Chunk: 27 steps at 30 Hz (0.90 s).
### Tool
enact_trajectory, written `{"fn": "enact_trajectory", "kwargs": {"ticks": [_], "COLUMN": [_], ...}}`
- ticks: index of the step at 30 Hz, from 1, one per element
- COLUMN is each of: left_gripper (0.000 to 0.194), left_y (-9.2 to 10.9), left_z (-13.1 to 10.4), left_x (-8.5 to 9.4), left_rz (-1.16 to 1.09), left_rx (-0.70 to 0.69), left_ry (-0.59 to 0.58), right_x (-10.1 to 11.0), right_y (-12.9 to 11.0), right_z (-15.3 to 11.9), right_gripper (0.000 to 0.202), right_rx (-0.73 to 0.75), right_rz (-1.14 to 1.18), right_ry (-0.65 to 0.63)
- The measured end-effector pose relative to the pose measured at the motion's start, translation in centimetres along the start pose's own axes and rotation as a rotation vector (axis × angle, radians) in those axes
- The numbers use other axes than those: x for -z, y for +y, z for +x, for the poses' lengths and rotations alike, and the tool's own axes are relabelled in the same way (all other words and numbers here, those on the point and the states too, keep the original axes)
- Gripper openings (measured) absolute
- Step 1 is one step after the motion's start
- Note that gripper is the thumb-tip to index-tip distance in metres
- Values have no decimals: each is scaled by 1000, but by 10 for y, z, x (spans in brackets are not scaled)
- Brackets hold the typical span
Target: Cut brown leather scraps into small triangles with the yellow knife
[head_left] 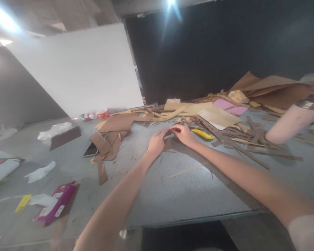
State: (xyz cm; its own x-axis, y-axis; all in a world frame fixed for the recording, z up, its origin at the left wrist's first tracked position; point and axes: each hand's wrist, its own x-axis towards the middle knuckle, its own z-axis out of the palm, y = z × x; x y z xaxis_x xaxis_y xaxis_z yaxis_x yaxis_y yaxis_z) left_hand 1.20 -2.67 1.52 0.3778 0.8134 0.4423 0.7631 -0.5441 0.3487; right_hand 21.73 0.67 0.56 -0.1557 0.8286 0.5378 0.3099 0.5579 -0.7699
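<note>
The left hand (157, 142) and right hand (182, 134) meet at their fingertips, pinching a small brown piece (167, 144), its shape mostly hidden, just above the surface (146, 195). Taking the yellow cutter (202, 134) as landmark: the hands and piece are just left of it, brown strips (240, 143) lie to its right, a pale pink tumbler (293, 122) stands farther right, and a phone (91, 150) under brown scraps (104, 143) lies well to its left.

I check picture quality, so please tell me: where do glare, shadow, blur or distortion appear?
Head view: lamp glare streaks at top left and top centre, and a sheen on the table; head view: shadow beside the right forearm; head view: soft detail where the left hand and right hand meet; head view: wide-angle stretch seems to tilt the pink tumbler.
</note>
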Motion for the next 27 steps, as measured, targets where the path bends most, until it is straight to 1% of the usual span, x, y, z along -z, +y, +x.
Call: {"fn": "enact_trajectory", "kwargs": {"ticks": [3, 9, 15, 20, 25, 27], "left_gripper": [53, 57, 57, 54, 53, 53], "left_y": [0, 4, 3, 2, 2, 2], "left_z": [0, 0, 1, 2, 2, 2], "left_x": [0, 2, 0, -2, -2, -2], "left_rz": [-31, -50, -77, -72, -81, -77], "left_rx": [7, 27, 32, 30, 41, 47], "left_ry": [3, 6, 40, 67, 81, 89], "right_x": [0, 0, -3, -6, -6, -6], "right_y": [-4, -9, 1, 8, 8, 6], "right_z": [-1, -3, -2, 0, 0, -1], "right_gripper": [21, 22, 21, 23, 25, 22], "right_rx": [5, -4, -3, -15, -17, -21], "right_rz": [-11, 13, 25, -9, -14, -36], "right_ry": [-9, -15, 22, 2, 6, 17]}}
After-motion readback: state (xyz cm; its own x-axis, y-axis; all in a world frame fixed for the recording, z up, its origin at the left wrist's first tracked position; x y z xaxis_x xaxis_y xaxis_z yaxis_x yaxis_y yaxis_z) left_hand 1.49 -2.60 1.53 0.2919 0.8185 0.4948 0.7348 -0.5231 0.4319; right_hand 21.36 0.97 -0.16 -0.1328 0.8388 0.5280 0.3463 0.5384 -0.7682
